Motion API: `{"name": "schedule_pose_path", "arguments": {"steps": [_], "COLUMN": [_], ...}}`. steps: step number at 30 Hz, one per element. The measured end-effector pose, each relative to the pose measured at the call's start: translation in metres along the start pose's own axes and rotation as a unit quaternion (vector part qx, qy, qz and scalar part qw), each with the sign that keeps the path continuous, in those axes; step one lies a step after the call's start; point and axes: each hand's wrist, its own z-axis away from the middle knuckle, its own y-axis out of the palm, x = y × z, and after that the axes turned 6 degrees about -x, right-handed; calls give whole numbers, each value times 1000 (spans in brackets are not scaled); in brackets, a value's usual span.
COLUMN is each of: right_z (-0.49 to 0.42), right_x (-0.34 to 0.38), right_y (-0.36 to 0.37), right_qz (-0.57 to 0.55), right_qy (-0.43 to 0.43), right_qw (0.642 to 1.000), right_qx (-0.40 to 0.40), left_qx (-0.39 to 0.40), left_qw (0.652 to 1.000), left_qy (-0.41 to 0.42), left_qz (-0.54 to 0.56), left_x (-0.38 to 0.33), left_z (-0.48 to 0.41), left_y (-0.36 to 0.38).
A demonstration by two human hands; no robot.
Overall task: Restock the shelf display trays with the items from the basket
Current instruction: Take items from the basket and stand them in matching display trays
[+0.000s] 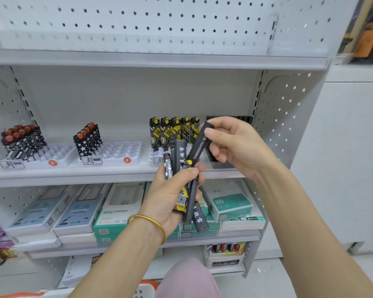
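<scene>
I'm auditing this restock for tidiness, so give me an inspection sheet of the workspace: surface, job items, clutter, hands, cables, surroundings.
Surface: white metal shelf carrying part-filled white plastic trays.
Job's things: yellow-and-black lighters stand in the third tray from the left; orange-and-white basket at the bottom edge.
Clutter: nothing seen.
Hands: left hand grips a bundle of slim lighters; right hand pinches the top of a black slim lighter rising from it.
Cables: nothing seen.
Surroundings: white pegboard back panel; teal-and-white boxes on the shelf below.

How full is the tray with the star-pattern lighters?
Mostly empty. The star-pattern lighters fill only the left column of the tray; the remaining slots stand bare.
</scene>
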Motion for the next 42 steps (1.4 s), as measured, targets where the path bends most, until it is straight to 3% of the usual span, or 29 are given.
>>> {"name": "schedule_pose_path", "arguments": {"steps": [4,8,13,17,29,34,39,42], "right_z": [0,-2,-19,-34,-50,-47,-43,-31], "right_x": [2,-1,4,-2,-22,-27,-29,-23], "right_y": [1,5,-13,-21,-21,-20,-21,-17], "right_qz": [-29,101,268,382,434,505,528,480], "right_qy": [7,-47,-124,-147,-203,-222,-211,-240], "right_qw": [1000,992,941,896,861,813,803,815], "right_qx": [-2,-64,-165,-172,-168,-185,-178,-216], "left_qx": [-11,-7,-8,-16,-2,7,14,16], "left_qw": [1000,1000,1000,1000,1000,999,999,999], "left_qy": [3,3,-4,-13,-20,-29,-23,-19], "left_qz": [-10,-17,-19,-19,-24,-31,-31,-38], "left_x": [-1,0,0,-1,-1,0,-2,-2], "left_z": [0,0,2,1,0,0,2,4], "left_y": [1,7,8,7,4,4,6,7]}}
